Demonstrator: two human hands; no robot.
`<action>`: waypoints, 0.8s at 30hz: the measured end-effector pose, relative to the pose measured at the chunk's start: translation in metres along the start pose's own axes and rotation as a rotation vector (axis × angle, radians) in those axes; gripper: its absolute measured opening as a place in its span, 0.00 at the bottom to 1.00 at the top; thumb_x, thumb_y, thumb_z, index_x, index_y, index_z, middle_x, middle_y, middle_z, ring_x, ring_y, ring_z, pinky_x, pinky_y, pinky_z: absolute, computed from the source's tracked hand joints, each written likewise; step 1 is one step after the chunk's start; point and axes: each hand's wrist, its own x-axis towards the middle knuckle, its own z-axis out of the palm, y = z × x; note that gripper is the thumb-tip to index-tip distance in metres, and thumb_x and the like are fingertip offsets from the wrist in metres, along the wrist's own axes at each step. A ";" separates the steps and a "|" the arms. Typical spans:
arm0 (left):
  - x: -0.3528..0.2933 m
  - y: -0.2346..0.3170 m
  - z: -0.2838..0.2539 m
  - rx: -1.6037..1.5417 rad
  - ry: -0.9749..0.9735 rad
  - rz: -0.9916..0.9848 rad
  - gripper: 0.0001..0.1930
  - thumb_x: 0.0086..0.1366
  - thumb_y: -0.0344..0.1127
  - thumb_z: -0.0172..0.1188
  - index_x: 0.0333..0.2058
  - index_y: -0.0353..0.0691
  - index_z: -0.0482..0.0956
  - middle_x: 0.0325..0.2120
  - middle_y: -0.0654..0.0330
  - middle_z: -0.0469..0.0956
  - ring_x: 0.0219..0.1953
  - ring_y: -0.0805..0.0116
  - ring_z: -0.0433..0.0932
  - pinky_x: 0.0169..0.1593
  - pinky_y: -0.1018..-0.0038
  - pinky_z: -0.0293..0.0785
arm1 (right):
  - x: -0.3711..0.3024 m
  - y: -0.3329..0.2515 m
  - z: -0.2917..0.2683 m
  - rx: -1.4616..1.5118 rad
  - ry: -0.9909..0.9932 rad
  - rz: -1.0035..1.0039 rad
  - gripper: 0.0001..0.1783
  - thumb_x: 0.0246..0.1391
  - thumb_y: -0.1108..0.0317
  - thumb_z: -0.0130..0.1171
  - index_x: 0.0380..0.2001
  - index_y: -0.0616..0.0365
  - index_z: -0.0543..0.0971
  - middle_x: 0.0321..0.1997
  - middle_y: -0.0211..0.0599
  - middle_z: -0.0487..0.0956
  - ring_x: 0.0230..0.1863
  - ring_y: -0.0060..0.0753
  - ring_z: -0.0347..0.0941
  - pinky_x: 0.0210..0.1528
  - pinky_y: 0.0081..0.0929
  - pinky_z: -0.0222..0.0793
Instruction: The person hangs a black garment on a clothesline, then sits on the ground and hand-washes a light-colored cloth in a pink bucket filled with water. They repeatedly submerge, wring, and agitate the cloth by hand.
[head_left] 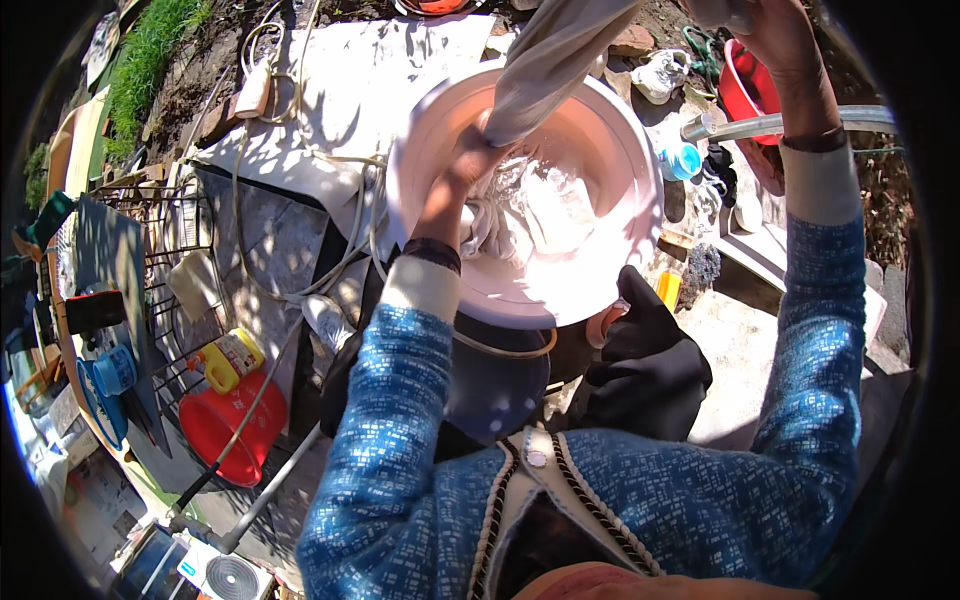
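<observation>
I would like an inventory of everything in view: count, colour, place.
Large tub: one, pale pink, centre
Crumpled laundry: count unclear, white, inside tub
Twisted cloth: one, greyish, over tub
Basins: at least two, red, left, upper right
Jug: one, yellow, beside left basin
Pipe: one, grey, right
Cords: several, pale, left of tub
Grass: patch, green, upper left
Sleeves: two, blue, foreground
Left hand: one, bare, gripping cloth
Right hand: one, bare, upper right

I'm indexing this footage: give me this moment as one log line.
left hand: gripping twisted cloth over tub | right hand: raised, grip unclear | tub: white cloth inside
</observation>
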 end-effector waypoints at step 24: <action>-0.008 0.000 0.033 -0.328 0.111 0.227 0.05 0.69 0.29 0.57 0.42 0.36 0.77 0.32 0.66 0.78 0.36 0.79 0.74 0.44 0.80 0.71 | -0.104 0.232 0.005 0.271 -0.010 0.780 0.35 0.62 0.39 0.55 0.62 0.54 0.70 0.54 0.36 0.78 0.54 0.29 0.76 0.48 0.33 0.80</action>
